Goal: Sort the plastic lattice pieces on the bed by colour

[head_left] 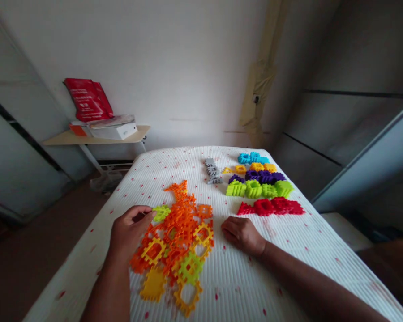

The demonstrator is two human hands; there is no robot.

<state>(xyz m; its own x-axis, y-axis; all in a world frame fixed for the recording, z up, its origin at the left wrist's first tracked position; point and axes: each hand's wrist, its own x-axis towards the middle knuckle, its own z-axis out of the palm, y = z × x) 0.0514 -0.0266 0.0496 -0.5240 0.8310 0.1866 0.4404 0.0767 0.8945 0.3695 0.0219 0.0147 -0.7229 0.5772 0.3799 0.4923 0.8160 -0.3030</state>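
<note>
My left hand (130,228) is at the left side of a heap of orange interlocking toy pieces (184,219), thumb and fingertips pinched at the edge of a lime-green toothed building piece (161,213). Yellow pieces, such as a solid square (153,284) and an open frame (188,308), lie at the near end of the heap beside another lime-green piece (190,267). My right hand (243,235) rests on the sheet to the right of the heap. Its fingers are curled closed, and the inside of the grip is hidden.
On the right, pieces stand in rows by colour: red (272,206), lime green (253,188), purple (265,176), yellow (257,167) and blue (254,158). A grey row (212,171) stands left of them. Beyond the bed's left edge, a small table (62,139) bears red packages (87,100).
</note>
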